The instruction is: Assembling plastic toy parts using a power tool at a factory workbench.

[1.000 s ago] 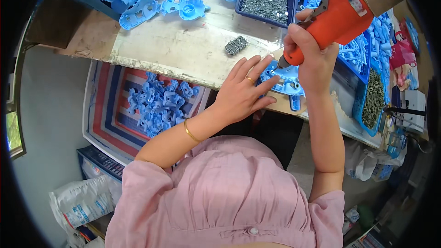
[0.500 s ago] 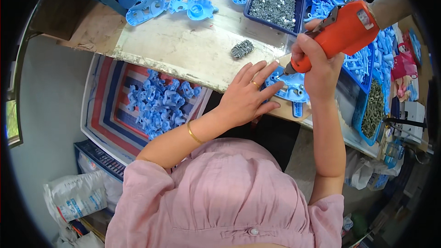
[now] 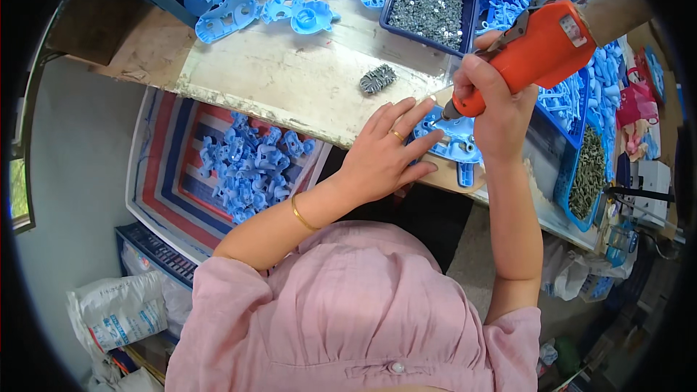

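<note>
My right hand (image 3: pixel 501 112) grips an orange electric screwdriver (image 3: pixel 541 47), its fingers wrapped round the front of the body. The dark nose and thin bit slant down to the left onto a light blue plastic shell (image 3: pixel 459 149). That shell lies at the table's front edge, on a tan board (image 3: pixel 444 176). My left hand (image 3: pixel 377 152) is spread palm down, fingertips touching or close to the shell's left side near the bit. Whether a screw sits under the bit is too small to tell. A small pile of metal screws (image 3: pixel 377 79) lies beyond my left hand.
A dark blue tray (image 3: pixel 385 20) of small metal pieces stands at the back. Blue plastic shells (image 3: pixel 314 17) crowd the far side. At right is a blue basket (image 3: pixel 561 210) of screws. Below the table at left, a striped-lined bin (image 3: pixel 156 149) holds blue parts.
The view has shifted slightly. The screwdriver and both hands keep nearly the same places over the shell, with the bit still down on its left part.
</note>
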